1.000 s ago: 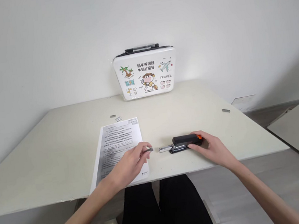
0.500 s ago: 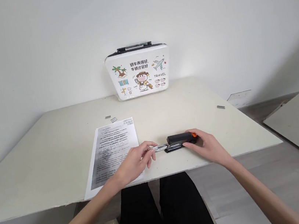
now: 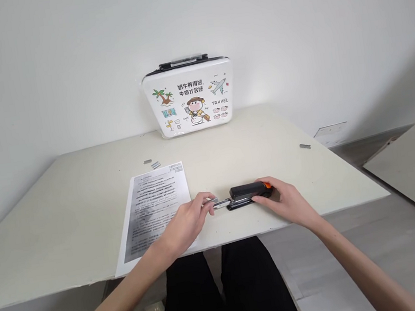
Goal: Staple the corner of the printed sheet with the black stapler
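Note:
A black stapler (image 3: pixel 246 191) with an orange rear end lies near the table's front edge, its metal staple tray (image 3: pixel 222 203) sticking out to the left. My right hand (image 3: pixel 285 200) is wrapped round the stapler's rear, thumb along the near side. At the tray's outer end, the fingers of my left hand (image 3: pixel 193 218) pinch a small grey strip of staples (image 3: pixel 213 200). Whether the strip sits inside the tray or just above it I cannot tell. Under my left forearm lies a printed sheet of paper (image 3: pixel 154 194).
Loose staple strips (image 3: pixel 155 165) lie beyond the paper, and another staple strip (image 3: pixel 305 146) is near the table's right edge. A white cartoon-printed case (image 3: pixel 192 98) with a black handle stands against the wall at the back of the table (image 3: pixel 64 211).
My left fingers have shifted slightly up and curled in at the tray's end, and the grey strip now shows above the tray. The right hand keeps its hold on the stapler.

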Tool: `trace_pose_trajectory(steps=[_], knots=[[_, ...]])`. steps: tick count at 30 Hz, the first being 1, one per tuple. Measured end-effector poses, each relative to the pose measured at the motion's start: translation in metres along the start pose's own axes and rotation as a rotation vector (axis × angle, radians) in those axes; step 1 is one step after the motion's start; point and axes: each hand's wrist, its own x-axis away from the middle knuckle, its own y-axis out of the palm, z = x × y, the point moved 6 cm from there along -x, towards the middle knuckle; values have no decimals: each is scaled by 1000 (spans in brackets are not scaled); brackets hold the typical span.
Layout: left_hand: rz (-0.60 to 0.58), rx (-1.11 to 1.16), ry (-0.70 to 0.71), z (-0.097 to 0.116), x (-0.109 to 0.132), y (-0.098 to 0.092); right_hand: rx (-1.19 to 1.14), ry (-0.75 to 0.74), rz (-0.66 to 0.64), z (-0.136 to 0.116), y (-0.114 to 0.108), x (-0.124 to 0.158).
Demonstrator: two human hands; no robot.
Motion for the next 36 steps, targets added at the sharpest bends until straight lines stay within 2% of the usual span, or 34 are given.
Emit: trace_pose_trajectory(steps=[12, 15, 18, 21, 30, 36], knots=[[19, 264, -101, 5, -3, -4, -25, 21, -8, 2, 0, 0], [52, 191, -86, 6, -5, -3, -30, 14, -7, 4, 1, 0], [138, 26, -3, 9, -6, -5, -36, 13, -6, 6, 2, 0], [194, -44, 71, 10, -6, -4, -24, 15, -5, 6, 2, 0], [181, -127, 89, 7, -8, 7, -26, 23, -6, 3, 1, 1], [195, -99, 105, 8, -7, 8, -16, 16, -2, 5, 1, 0]])
